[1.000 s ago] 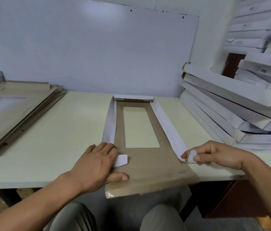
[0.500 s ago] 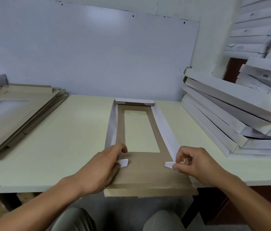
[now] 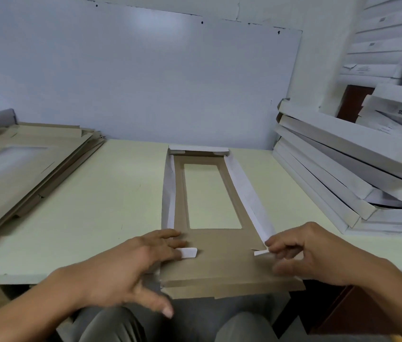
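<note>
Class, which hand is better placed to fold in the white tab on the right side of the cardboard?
Right, probably: the right hand pinches the right tab, while the left hand rests with straight fingers by the left tab, across the cardboard.

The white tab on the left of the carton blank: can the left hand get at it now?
Probably yes: the left hand lies flat on the carton blank, fingers against the white tab, nothing between.
</note>
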Demonstrator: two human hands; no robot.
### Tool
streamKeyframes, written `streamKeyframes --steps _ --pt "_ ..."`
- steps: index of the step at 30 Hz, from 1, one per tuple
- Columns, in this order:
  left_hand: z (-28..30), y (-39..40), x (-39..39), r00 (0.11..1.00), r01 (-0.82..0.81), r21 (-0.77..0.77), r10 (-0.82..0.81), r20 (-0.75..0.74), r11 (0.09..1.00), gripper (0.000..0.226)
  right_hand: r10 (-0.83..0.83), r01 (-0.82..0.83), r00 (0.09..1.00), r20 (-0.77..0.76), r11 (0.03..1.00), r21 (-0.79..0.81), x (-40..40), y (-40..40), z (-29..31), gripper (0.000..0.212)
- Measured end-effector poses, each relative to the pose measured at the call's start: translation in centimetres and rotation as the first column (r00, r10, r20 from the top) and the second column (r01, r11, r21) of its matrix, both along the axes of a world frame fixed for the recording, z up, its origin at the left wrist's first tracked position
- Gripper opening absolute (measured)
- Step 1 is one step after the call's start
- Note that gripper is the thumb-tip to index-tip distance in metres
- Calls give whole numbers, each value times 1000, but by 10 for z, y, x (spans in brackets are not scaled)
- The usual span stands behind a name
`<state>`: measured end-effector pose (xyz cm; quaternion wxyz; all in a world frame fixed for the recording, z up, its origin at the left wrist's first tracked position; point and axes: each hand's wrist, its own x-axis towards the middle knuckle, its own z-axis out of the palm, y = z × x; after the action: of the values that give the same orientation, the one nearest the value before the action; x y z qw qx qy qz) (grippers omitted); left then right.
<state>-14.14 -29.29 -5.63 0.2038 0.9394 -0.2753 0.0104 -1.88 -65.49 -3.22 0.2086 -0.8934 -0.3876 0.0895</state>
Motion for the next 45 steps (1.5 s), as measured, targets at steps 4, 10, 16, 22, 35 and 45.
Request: streamKeyframes --steps 4,10,16,22,35,45 --pt "-9 -9 -2 980 -63 -101 80 181 993 29 44 -23 992 118 985 -170 -10 -5 6 74" --pt "-4 -18 -1 958 -204 -271 248 140 941 29 67 -25 974 214 981 -194 -5 3 7 38" --pt "6 -26 14 934 -290 -410 348 74 865 33 -100 100 995 12 993 -55 13 14 7 33" --pt "8 -25 35 890 -451 -366 441 -115 814 32 -131 126 977 -167 991 -43 27 24 10 42" --pt "19 -43 55 843 -480 -135 413 -346 867 25 -243 236 969 -37 962 -135 20 42 -3 39" --pt "10 -49 61 813 -542 96 549 -193 835 13 -88 122 930 356 990 -73 -13 42 -6 43"
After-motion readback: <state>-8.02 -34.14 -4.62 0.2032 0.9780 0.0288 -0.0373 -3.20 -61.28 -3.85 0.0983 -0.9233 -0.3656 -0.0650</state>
